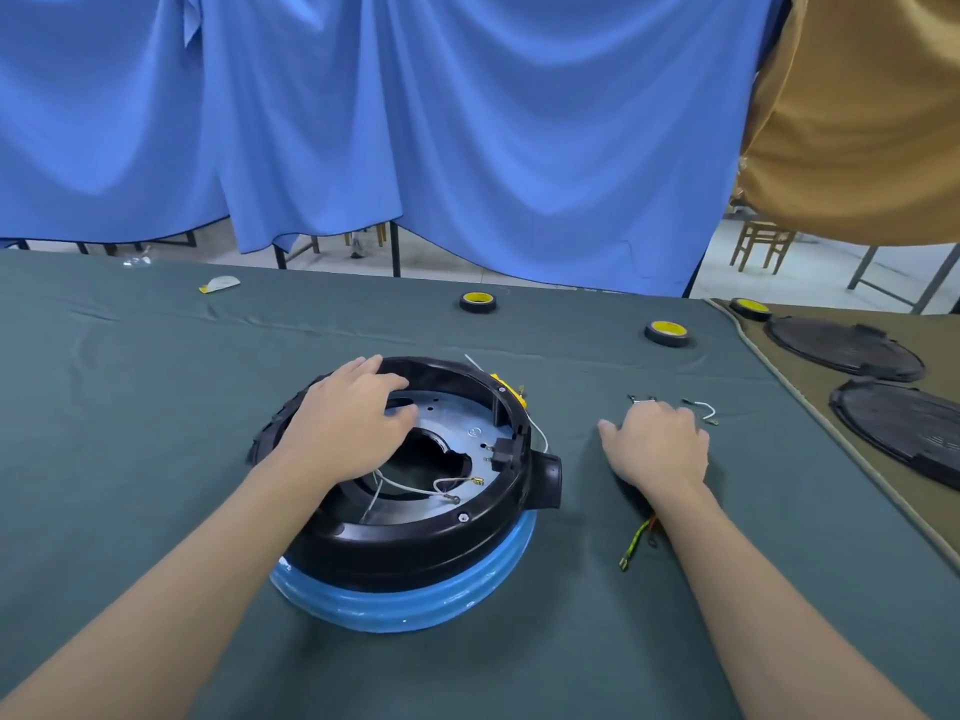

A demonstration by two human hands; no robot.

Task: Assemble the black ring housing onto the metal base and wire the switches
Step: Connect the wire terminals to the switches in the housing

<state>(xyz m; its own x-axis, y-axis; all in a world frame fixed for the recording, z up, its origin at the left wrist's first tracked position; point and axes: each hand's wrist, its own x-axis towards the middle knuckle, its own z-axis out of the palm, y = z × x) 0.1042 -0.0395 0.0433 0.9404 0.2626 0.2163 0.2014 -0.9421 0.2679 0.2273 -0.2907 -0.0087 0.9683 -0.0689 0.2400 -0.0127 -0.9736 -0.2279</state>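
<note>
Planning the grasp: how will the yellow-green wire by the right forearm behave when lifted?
The yellow-green wire lies thin and bent, so probably floppy and light. Its end terminal might snag the green cloth. Rolling seems unlikely.

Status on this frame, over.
Left hand rests on black ring housing, seated on metal base. Right hand at loose connectors, grip unclear. Nothing blocking.
</note>
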